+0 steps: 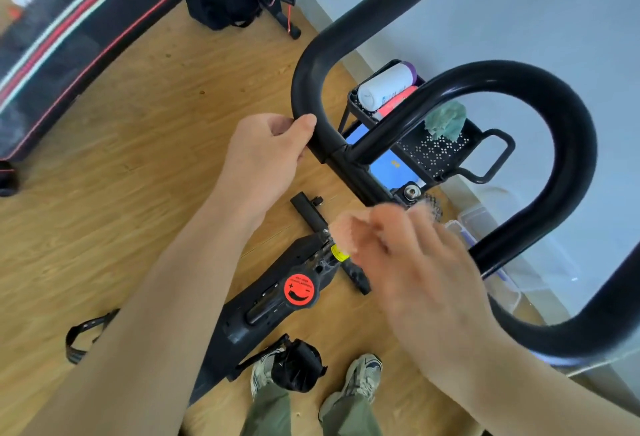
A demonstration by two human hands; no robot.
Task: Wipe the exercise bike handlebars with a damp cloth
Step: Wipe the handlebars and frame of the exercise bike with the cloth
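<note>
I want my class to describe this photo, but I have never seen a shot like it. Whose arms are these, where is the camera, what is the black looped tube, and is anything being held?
The single picture comes from a wide-angle camera worn on a person's head, looking down, so the arms are the wearer's own and straight lines bend. The black padded looped tube is an exercise bike's handlebar; below it sits the bike's frame with a round red tension knob. The left hand grips the handlebar's bend. The right hand is blurred in mid-air and seems to hold nothing. A crumpled pale green cloth lies untouched in a black perforated metal basket beyond the bars, beside a white bottle with a purple cap. Underneath is a wooden floor, with the wearer's grey sneakers at the bottom.
</note>
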